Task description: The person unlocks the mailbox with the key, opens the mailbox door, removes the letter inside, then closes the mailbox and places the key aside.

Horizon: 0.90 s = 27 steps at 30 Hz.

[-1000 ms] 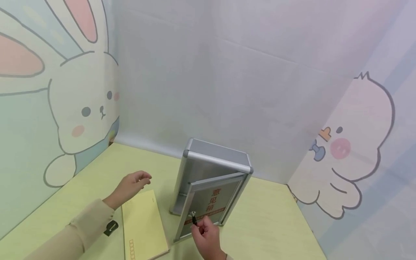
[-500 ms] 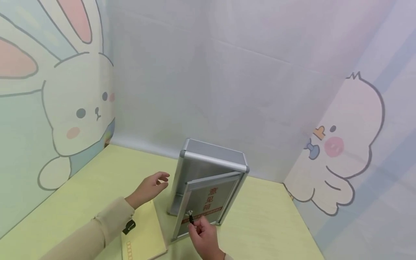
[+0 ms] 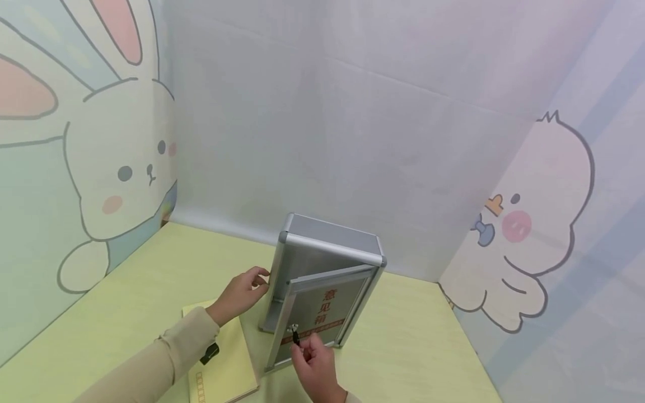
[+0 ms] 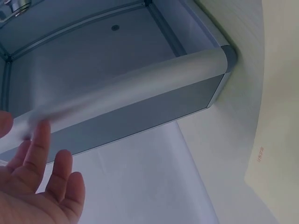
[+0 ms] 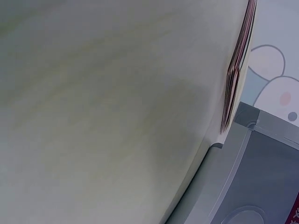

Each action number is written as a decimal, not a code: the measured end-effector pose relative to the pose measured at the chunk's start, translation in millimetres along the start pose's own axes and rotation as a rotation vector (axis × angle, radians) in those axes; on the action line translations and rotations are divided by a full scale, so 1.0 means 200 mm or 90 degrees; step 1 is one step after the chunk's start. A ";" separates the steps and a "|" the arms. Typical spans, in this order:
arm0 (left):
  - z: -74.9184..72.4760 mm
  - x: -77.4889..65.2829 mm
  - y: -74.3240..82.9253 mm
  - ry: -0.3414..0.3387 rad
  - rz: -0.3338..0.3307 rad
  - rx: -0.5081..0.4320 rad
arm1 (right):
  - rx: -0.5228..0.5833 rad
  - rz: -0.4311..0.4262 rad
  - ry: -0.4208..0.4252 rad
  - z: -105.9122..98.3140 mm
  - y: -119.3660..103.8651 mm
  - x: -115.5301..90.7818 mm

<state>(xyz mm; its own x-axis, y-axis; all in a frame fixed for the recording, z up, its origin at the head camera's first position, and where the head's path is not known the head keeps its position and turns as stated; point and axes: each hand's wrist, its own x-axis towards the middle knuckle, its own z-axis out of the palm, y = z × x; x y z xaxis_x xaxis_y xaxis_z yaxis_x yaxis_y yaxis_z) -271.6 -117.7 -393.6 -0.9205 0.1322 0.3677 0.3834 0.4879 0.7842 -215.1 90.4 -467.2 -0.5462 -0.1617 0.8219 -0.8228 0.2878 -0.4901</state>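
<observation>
A grey metal suggestion box (image 3: pixel 330 233) stands upright on the table, its front door (image 3: pixel 336 292) swung partway out. Red characters and a red strip mark the door panel. My right hand (image 3: pixel 319 366) pinches the black head of a key (image 3: pixel 295 337) that sits in the door's lock (image 3: pixel 292 328). My left hand (image 3: pixel 242 295) is at the left edge of the box, fingers extended. In the left wrist view the fingertips of the left hand (image 4: pixel 37 182) meet the box's silver frame (image 4: pixel 154 79). The right hand is outside the right wrist view.
A stack of yellow envelopes (image 3: pixel 229 364) lies on the pale yellow-green table (image 3: pixel 403 347), left of the box and partly under my left forearm. A black strap piece (image 3: pixel 209 354) shows at the left sleeve. Cartoon-printed curtains (image 3: pixel 327 112) surround the table.
My left hand has moved right, from above the envelopes to the box's left edge. The right hand keeps its pinch on the key, and the door stays partway out.
</observation>
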 end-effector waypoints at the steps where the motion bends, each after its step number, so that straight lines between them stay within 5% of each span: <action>1: 0.00 0.00 0.00 0.002 0.002 0.001 | 0.000 0.000 0.003 0.00 0.00 0.00; 13: -0.02 0.01 0.03 0.002 0.019 0.003 | 0.004 0.041 0.035 0.02 -0.12 0.06; 27: -0.01 0.02 0.03 -0.001 -0.008 -0.009 | -0.027 0.042 -0.018 0.04 0.00 0.03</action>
<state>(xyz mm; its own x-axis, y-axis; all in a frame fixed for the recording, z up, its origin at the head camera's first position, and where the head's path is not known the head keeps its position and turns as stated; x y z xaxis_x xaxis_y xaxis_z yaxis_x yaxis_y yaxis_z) -272.2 -115.7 -385.8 -0.9253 0.1274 0.3573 0.3729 0.4774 0.7956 -219.7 82.1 -464.2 -0.6033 -0.1674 0.7798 -0.7780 0.3387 -0.5292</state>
